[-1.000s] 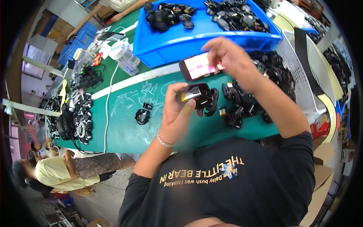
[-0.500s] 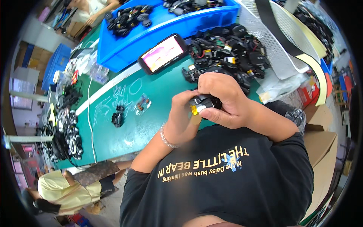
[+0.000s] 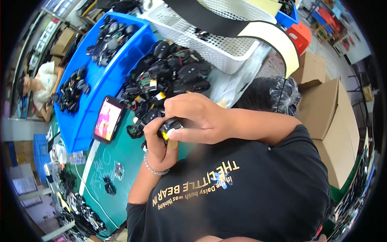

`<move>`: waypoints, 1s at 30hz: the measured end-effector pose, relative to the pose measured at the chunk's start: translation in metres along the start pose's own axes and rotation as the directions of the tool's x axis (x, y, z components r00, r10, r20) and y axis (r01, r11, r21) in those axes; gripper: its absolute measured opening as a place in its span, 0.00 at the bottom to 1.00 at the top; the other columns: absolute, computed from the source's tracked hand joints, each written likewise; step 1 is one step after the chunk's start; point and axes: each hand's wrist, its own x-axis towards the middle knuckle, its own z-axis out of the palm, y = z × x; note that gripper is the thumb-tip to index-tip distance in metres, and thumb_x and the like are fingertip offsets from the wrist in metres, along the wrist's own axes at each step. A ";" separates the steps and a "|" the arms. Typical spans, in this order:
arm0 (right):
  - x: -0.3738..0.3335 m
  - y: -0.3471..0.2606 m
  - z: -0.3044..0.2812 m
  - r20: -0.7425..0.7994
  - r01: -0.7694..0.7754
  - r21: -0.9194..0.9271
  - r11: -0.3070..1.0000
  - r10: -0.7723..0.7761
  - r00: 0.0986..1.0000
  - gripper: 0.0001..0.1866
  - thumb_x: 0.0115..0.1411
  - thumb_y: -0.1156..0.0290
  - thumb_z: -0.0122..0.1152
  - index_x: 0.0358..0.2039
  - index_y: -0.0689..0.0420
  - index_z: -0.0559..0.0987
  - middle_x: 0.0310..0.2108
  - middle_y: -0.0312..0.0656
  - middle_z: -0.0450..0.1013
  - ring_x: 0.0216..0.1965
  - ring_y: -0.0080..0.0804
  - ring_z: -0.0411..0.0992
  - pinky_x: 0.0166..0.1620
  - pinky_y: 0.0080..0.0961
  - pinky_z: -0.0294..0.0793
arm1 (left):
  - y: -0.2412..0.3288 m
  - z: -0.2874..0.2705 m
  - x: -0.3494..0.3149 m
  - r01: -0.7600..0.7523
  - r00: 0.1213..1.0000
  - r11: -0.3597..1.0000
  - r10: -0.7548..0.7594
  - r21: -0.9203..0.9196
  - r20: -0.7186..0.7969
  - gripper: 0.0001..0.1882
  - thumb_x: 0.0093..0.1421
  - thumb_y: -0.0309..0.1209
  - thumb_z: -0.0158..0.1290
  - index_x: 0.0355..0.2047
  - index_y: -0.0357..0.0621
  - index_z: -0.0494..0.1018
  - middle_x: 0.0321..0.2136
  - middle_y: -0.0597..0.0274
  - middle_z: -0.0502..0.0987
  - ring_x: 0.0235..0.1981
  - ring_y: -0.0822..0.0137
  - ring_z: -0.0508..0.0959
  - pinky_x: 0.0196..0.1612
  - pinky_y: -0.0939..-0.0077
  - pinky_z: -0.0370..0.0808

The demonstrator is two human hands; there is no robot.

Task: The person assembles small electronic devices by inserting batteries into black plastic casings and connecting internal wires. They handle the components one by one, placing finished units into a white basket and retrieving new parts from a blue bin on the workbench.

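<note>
My left hand point(image 3: 158, 147), with a beaded bracelet at its wrist, and my right hand point(image 3: 198, 117) meet above the near edge of the green table. Between them they grip a small black electronic part point(image 3: 174, 123) with a yellow piece point(image 3: 165, 135) at its lower end. The right thumb lies along the part, and curled fingers cover much of it, so its exact kind cannot be made out. Just beyond the hands is a heap of similar black parts point(image 3: 167, 74) with wires and small yellow-and-white pieces.
A blue bin point(image 3: 117, 66) holding black parts stands at the left, with a lit phone point(image 3: 108, 119) leaning against it. Behind the heap is a white perforated basket point(image 3: 231, 60) under a black-and-cream strip point(image 3: 213, 20). Cardboard boxes point(image 3: 332, 129) stand right; another person point(image 3: 44, 86) sits far left.
The view has swung toward the right, so bin, phone and heap appear farther left. Both hands still grip the same part, with little visible change in their hold.
</note>
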 end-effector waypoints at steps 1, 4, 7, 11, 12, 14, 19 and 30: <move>-0.001 0.002 -0.008 -0.003 -0.017 0.024 1.000 0.017 1.000 0.13 0.52 0.70 0.61 0.30 0.64 0.68 0.24 0.47 0.63 0.24 0.46 0.64 0.27 0.34 0.62 | -0.003 0.004 0.007 -0.001 1.000 1.000 0.001 0.004 0.008 0.23 0.62 0.35 0.49 0.50 0.35 0.56 0.41 0.56 0.63 0.40 0.68 0.66 0.46 0.73 0.64; -0.005 0.011 -0.028 -0.038 -0.046 0.096 0.994 0.050 0.998 0.13 0.53 0.70 0.61 0.30 0.64 0.68 0.23 0.47 0.63 0.23 0.45 0.64 0.26 0.33 0.62 | -0.007 0.017 0.027 -0.004 0.999 0.999 0.005 -0.041 0.033 0.24 0.62 0.37 0.49 0.50 0.34 0.56 0.41 0.56 0.63 0.39 0.69 0.66 0.45 0.74 0.64; -0.005 0.016 -0.047 -0.069 -0.051 0.066 0.996 0.056 0.996 0.13 0.54 0.68 0.60 0.31 0.64 0.68 0.24 0.47 0.64 0.24 0.45 0.65 0.27 0.33 0.63 | -0.012 0.022 0.051 -0.057 0.996 0.994 0.050 0.093 0.070 0.24 0.62 0.39 0.48 0.50 0.34 0.56 0.41 0.58 0.63 0.38 0.71 0.66 0.43 0.76 0.65; 0.006 0.019 -0.080 0.054 -0.196 -0.114 0.974 0.203 0.978 0.20 0.54 0.61 0.59 0.38 0.63 0.67 0.27 0.46 0.66 0.26 0.45 0.67 0.30 0.34 0.66 | -0.024 0.033 0.067 0.194 0.980 0.969 -0.199 -0.155 -0.016 0.25 0.60 0.40 0.50 0.50 0.36 0.57 0.38 0.61 0.64 0.37 0.72 0.66 0.44 0.78 0.64; 0.013 0.016 -0.093 0.103 -0.199 -0.168 0.965 0.218 0.970 0.23 0.54 0.58 0.59 0.42 0.62 0.67 0.29 0.45 0.66 0.26 0.45 0.67 0.31 0.34 0.67 | -0.020 0.036 0.073 0.292 0.947 0.909 -0.319 -0.297 -0.046 0.26 0.59 0.40 0.52 0.51 0.38 0.56 0.37 0.60 0.66 0.34 0.71 0.69 0.39 0.77 0.68; 0.033 0.001 -0.125 0.081 -0.338 -0.289 0.896 0.375 0.924 0.28 0.59 0.45 0.52 0.44 0.59 0.67 0.29 0.47 0.71 0.31 0.46 0.73 0.35 0.34 0.71 | -0.028 0.035 0.069 0.389 0.890 0.778 -0.456 -0.493 -0.017 0.25 0.59 0.34 0.51 0.53 0.42 0.55 0.37 0.55 0.69 0.27 0.67 0.73 0.25 0.77 0.72; 0.089 0.036 -0.204 0.061 -0.404 -0.361 0.841 0.453 0.889 0.16 0.62 0.62 0.50 0.42 0.62 0.71 0.33 0.43 0.70 0.35 0.33 0.69 0.42 0.29 0.69 | -0.020 0.034 0.079 0.392 0.822 0.515 -0.568 -0.762 0.039 0.24 0.58 0.25 0.48 0.54 0.45 0.55 0.40 0.56 0.69 0.33 0.64 0.75 0.23 0.74 0.74; 0.060 0.178 -0.221 0.564 0.585 -0.782 0.213 0.641 0.521 0.17 0.46 0.72 0.61 0.39 0.53 0.75 0.43 0.38 0.71 0.49 0.34 0.67 0.51 0.30 0.64 | -0.029 0.030 0.069 0.388 0.820 0.532 -0.573 -0.753 0.018 0.18 0.61 0.25 0.47 0.50 0.48 0.55 0.41 0.57 0.69 0.32 0.66 0.75 0.25 0.76 0.75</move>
